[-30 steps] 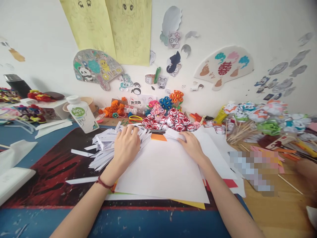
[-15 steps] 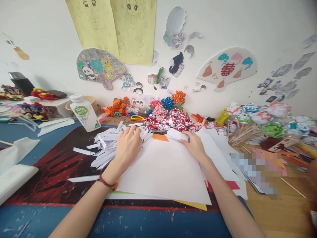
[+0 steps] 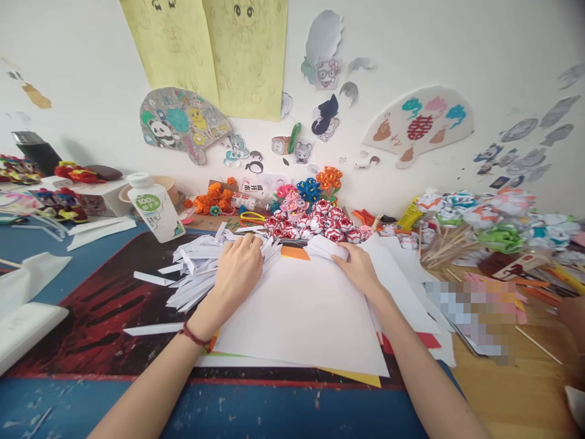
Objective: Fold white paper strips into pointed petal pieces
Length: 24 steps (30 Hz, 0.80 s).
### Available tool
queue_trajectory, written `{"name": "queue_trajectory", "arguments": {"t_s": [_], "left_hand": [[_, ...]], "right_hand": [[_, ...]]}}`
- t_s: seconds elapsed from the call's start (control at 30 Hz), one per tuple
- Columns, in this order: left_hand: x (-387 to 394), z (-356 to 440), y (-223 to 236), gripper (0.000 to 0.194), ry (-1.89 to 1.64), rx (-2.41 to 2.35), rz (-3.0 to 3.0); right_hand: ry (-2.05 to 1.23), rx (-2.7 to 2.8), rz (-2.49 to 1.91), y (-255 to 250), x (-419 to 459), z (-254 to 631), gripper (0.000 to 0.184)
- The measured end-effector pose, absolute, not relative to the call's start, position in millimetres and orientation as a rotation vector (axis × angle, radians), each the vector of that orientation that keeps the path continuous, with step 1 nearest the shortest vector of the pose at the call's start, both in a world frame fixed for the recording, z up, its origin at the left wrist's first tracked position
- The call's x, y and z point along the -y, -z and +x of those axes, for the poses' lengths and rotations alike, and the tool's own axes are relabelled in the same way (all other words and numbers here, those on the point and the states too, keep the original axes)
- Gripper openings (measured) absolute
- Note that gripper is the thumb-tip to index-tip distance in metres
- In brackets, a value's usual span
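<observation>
My left hand [image 3: 240,268], with a dark red cord bracelet on its wrist, is closed over the right side of a loose pile of folded white paper strips [image 3: 194,277]. Its fingertips are turned away, so what they grip is hidden. My right hand [image 3: 359,268] pinches a small bundle of folded white paper [image 3: 322,247] between thumb and fingers, at the far edge of the sheets. Between both forearms lies a large white paper sheet [image 3: 301,317], on top of other sheets with orange, green and yellow edges showing.
A white bottle [image 3: 155,207] stands behind the strips. Red and white paper flowers [image 3: 320,222] crowd the back, and more flowers on sticks [image 3: 489,216] lie at right. A white device [image 3: 30,332] sits at left. Part of another person's hand [image 3: 571,320] shows at the right edge.
My left hand has shifted very slightly to the right over the strips. My right hand keeps its pinch on the folded paper, and the view has tilted a little.
</observation>
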<state>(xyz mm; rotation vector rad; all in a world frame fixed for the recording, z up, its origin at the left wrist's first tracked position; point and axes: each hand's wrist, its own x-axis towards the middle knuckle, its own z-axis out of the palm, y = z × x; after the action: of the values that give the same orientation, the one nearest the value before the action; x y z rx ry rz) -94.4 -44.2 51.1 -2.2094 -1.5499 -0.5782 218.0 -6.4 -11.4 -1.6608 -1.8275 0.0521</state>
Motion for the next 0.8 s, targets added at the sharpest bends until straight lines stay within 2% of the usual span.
{"name": "queue_trajectory", "arguments": {"t_s": [0.3,0.5,0.67,0.8], "left_hand": [[45,-93,-52,0.020,0.538,1.520,-2.244],[48,-91,-53,0.021,0.526,1.503,-2.266],[52,-87,-52,0.021,0.562,1.487,-2.328],[56,-82,-51,0.018,0.786,1.521,-2.512]], "right_hand": [[0.002,1.809,-1.684,7,7,217,0.029],[-0.053,1.660,-1.552,-7,14,210,0.026],[-0.412,1.461,-1.398,-17,18,201,0.032],[-0.764,1.347,-1.237,-27,26,186,0.038]]}}
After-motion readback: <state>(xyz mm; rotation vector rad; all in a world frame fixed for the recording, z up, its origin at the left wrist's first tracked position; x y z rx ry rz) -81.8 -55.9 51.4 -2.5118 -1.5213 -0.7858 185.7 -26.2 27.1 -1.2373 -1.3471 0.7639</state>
